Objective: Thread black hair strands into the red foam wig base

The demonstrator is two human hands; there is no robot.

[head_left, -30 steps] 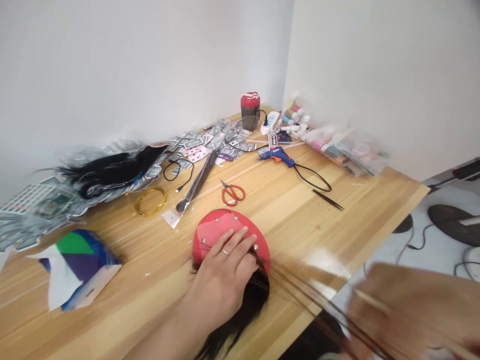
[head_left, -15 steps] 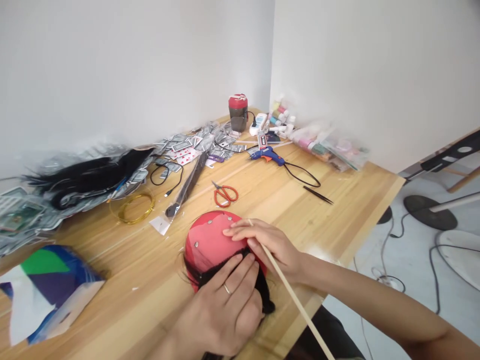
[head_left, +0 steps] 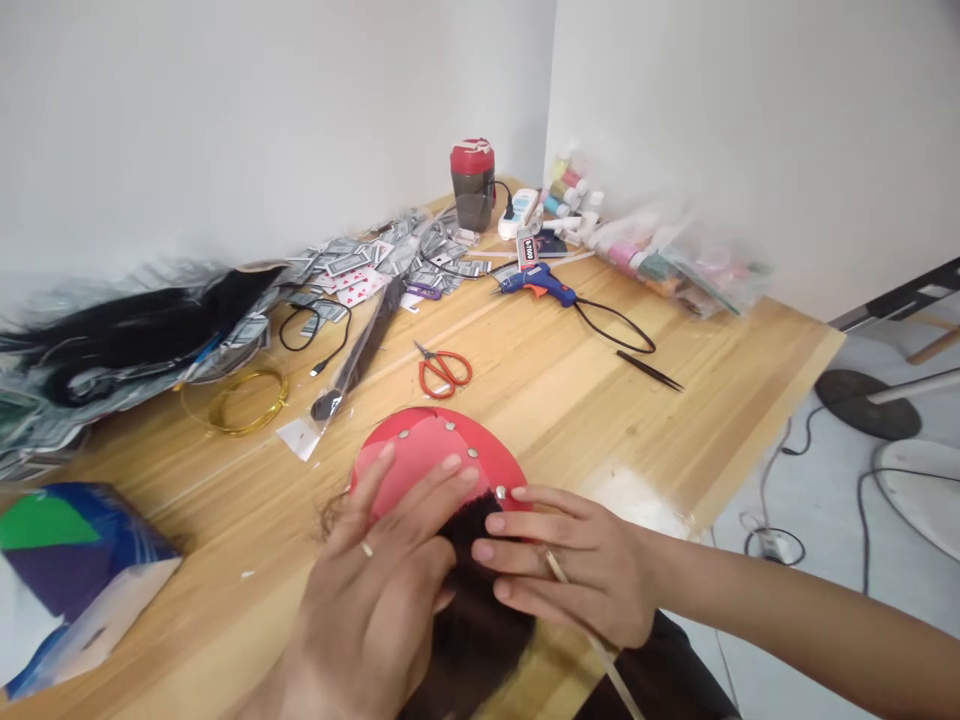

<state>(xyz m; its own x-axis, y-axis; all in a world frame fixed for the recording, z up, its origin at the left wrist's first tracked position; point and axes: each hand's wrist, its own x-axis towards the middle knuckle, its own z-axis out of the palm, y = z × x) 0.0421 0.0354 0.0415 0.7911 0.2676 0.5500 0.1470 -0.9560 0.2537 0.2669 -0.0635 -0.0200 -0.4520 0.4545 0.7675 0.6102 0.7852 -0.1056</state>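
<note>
A round red piece [head_left: 427,450] with small metal studs along its edge lies at the table's near side. Dark hair [head_left: 480,620] lies over its lower part and hangs toward me. My left hand [head_left: 390,570], a ring on one finger, rests on the red piece and the hair's left side with fingers spread. My right hand [head_left: 562,560] presses its fingertips on the hair and the red edge. A thin pale stick [head_left: 611,675] passes between the right hand's fingers and points down toward me.
Red-handled scissors [head_left: 444,372] lie beyond the red piece. Black tweezers [head_left: 649,370] and a blue glue gun [head_left: 541,283] lie farther right. A golden wire coil [head_left: 247,400], black hair [head_left: 150,320] and a colourful packet [head_left: 82,560] are at left.
My left hand has moved left and its fingers have spread. My right hand has come down onto the hair. More hair and studs show; the view has shifted slightly.
</note>
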